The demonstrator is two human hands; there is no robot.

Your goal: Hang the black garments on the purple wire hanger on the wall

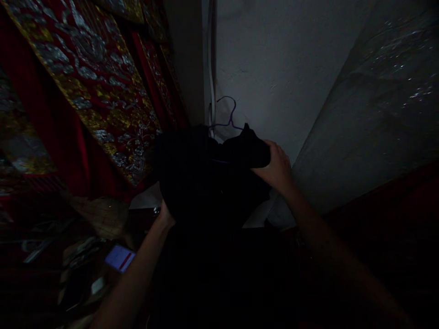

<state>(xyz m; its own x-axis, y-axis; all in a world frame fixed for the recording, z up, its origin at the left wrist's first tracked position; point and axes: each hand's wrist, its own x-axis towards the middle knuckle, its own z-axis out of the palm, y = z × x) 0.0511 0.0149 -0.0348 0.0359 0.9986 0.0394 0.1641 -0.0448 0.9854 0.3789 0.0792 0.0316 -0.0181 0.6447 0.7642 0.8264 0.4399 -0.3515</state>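
A black garment (206,192) fills the middle of the dim view; its exact kind is lost in the dark. Out of its top rises the hook of a purple wire hanger (232,119), in front of the pale wall. My right hand (276,167) is closed on the garment's right shoulder, thumb below and fingers over the far side. On the lower left, my left hand (167,214) is at the garment's edge. Its fingers are hidden behind the dark cloth.
Red cloth (85,82) with gold and silver embroidery hangs at the left. A lit phone (120,258) lies at lower left among dim clutter. Clear plastic sheeting (384,100) covers something on the right. A pale cable (211,59) runs down the wall (274,55).
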